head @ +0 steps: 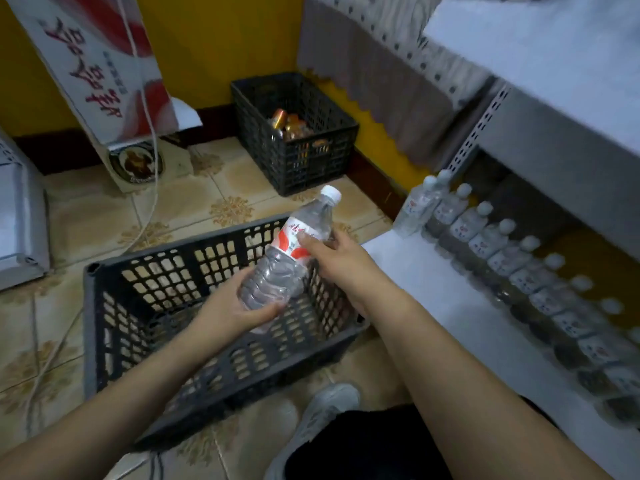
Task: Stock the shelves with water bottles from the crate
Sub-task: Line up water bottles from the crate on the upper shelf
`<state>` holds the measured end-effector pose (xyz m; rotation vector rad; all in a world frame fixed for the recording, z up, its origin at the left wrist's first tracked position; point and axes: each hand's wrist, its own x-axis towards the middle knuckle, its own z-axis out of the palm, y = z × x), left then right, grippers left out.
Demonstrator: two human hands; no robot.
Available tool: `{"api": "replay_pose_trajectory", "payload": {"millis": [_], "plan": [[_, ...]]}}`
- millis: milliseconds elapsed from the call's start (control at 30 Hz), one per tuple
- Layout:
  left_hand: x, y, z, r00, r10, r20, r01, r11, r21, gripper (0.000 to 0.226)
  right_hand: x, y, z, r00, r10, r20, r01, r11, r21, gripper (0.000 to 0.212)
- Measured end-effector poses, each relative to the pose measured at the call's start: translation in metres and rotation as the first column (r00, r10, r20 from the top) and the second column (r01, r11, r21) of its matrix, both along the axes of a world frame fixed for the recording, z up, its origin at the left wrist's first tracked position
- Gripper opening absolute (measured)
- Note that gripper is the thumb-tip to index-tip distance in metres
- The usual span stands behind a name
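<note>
Everything here is placed from the crate [221,306], the black slatted one on the tiled floor in front of the person. To its left a white cabinet [20,216] is cut off by the frame edge, and beyond its far left corner a leaning sign [97,64] stands against the yellow wall. Above the crate's middle the left hand [235,306] cups the base of a water bottle [294,258], fingers wrapped under it. The bottle tilts with its white cap pointing away and to the right. The right hand [332,258] closes on the labelled middle, thumb on top. Behind the crate a second crate [294,133] holds what look like cans; they are too blurred to be sure. Right of the crate runs the shelf [433,271], with a row of bottles [502,251] along its back and bare white space in front.

The step looks like a handover from left to right. It would go best if the right hand takes a firm hold before the left lets go, then stands the bottle upright beside the row, label outward, without knocking its neighbours.

The crate appears empty, but the arms hide part of its floor. The row's near end blurs, and the upper shelves are cropped.
</note>
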<state>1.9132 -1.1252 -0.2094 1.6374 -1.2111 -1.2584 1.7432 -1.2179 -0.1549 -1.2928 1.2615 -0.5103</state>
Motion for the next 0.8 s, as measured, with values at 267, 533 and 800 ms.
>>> {"api": "replay_pose_trajectory", "payload": {"millis": [267,533,800], "plan": [[-0.07,0.011,0.127,0.982,-0.169,-0.086,0.131,0.932,-0.339,0.058,-0.077,0.052,0.149,0.956,-0.14,0.258,0.211,0.938,-0.276,0.045],[-0.163,0.034,0.2,0.774,-0.524,-0.356,0.421,0.845,-0.33,0.039,-0.188,0.135,0.239,0.907,-0.37,0.202,0.419,0.742,-0.524,0.056],[-0.3,0.061,0.277,0.667,-0.732,-0.137,0.607,0.641,-0.469,0.037,-0.298,0.209,0.288,0.775,-0.594,0.215,0.605,0.602,-0.521,0.076]]}}
